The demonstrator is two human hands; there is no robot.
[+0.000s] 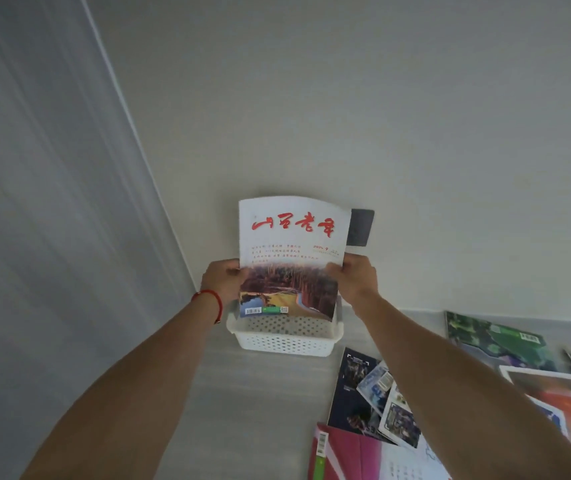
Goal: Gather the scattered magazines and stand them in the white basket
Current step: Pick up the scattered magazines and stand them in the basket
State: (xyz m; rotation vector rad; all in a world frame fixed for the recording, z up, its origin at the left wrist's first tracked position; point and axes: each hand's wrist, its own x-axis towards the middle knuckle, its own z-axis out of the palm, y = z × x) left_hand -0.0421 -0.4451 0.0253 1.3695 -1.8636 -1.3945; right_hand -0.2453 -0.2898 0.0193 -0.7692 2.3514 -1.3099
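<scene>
While I hold the white magazine with red calligraphy (291,251) upright in front of me, my left hand (223,279) grips its left edge, thumb on the cover, and my right hand (355,280) pinches its right edge the same way. Its cover faces me: red brush characters across the white upper half, a picture of reddish trees and a yellow path below, a barcode at the bottom left. The top edge bows a little to the right. Its lower edge sits at the mouth of the white basket (286,341); I cannot tell whether it touches the bottom. The perforated basket stands on the grey floor (260,410) close to the pale wall (346,98). A red string bracelet (213,301) circles my left wrist. Behind the magazine's upper right corner, a dark wall plate (360,227) shows on the wall.

To the right of the basket, other magazines lie flat on the floor: a dark-covered magazine (350,386) nearest the basket, a small pale one (376,384) overlapping it, a magenta magazine (343,455) at the lower edge, and a green-covered magazine (495,341) beside the wall farther right. My right forearm crosses over some of them. A pale curtain (45,202) hangs at the left.
</scene>
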